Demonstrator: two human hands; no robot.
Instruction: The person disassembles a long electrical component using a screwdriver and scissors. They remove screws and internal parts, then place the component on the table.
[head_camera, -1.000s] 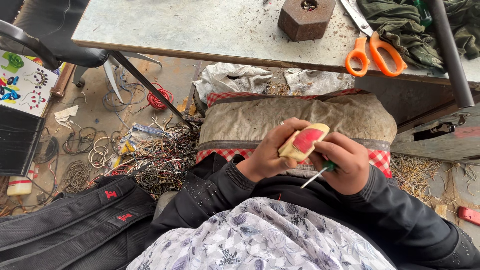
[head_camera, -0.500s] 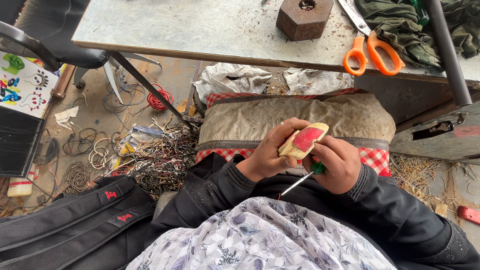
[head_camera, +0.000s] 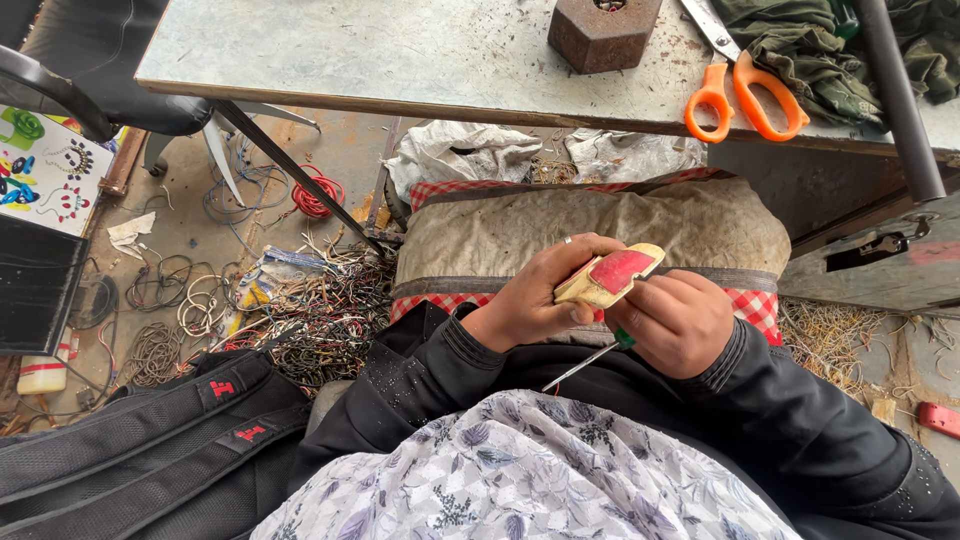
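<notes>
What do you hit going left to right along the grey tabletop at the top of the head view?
Bare grey tabletop → rusty brown hexagonal metal block → orange-handled scissors → crumpled olive-green cloth → dark metal pole crossing the table's right end.

Wire-littered floor under workbench
</notes>
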